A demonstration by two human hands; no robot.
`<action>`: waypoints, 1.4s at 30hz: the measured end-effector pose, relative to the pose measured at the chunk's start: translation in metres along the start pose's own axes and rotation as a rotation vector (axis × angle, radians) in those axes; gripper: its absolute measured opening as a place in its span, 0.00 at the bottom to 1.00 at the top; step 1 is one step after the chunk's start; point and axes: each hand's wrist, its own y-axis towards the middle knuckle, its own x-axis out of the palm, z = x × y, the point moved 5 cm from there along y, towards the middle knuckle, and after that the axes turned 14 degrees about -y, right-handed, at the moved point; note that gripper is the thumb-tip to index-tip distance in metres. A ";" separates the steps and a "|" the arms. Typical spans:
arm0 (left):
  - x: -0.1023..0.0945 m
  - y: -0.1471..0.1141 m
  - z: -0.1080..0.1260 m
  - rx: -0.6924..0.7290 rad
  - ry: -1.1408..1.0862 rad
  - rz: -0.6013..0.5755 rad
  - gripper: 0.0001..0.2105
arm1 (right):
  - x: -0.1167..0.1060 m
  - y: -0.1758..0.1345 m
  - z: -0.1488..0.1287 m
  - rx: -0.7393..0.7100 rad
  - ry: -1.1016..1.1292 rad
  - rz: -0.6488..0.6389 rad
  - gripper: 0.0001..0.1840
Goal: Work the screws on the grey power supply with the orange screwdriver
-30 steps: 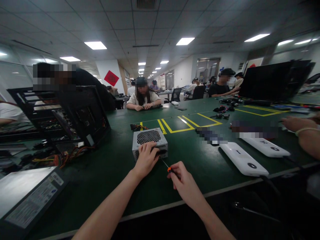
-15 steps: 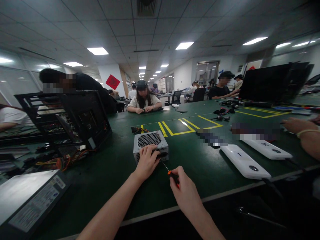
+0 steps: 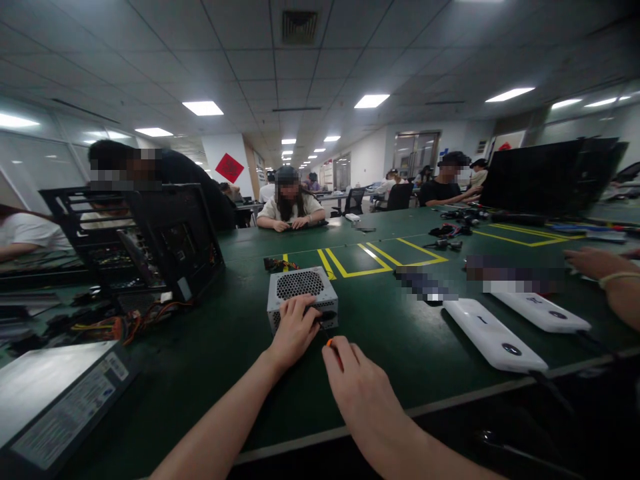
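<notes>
A grey computer power supply (image 3: 326,288) with a honeycomb grille on top sits on the green table in front of me. My left hand (image 3: 295,333) lies over its near edge, fingers bent over the top and front and holding it. Just to the right, my right hand (image 3: 357,380) is closed round a screwdriver (image 3: 329,343). Only a bit of its orange handle shows; the rest is hidden by my fingers, and its tip cannot be made out. The screwdriver points toward the front face of the power supply.
An open black computer case (image 3: 175,220) with loose cables (image 3: 117,327) stands on the left. A second power supply (image 3: 55,393) lies at the near left. Two white power banks (image 3: 493,333) lie to the right, near another person's hand (image 3: 595,261). Monitors (image 3: 535,173) stand behind.
My right hand has moved slightly left, closer to my left hand, and turned so the screwdriver's shaft is hardly visible. The left hand stays on the power supply. My view has tilted up slightly.
</notes>
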 end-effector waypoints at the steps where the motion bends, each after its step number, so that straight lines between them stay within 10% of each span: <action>1: 0.000 0.000 0.000 0.006 0.001 0.011 0.06 | -0.005 0.003 -0.002 -0.089 -0.014 0.068 0.16; 10: 0.003 0.001 0.001 0.010 0.000 0.024 0.07 | -0.012 -0.004 0.006 -0.702 0.030 0.375 0.13; 18: 0.004 0.004 -0.007 -0.013 -0.005 0.002 0.08 | 0.001 -0.006 0.021 -0.661 0.214 0.643 0.08; 31: 0.000 0.005 -0.009 -0.041 -0.028 -0.056 0.07 | 0.022 0.001 0.017 -0.484 0.422 0.503 0.10; 42: 0.000 0.005 -0.009 -0.030 -0.006 -0.045 0.06 | 0.038 0.004 0.009 -0.620 0.457 0.337 0.09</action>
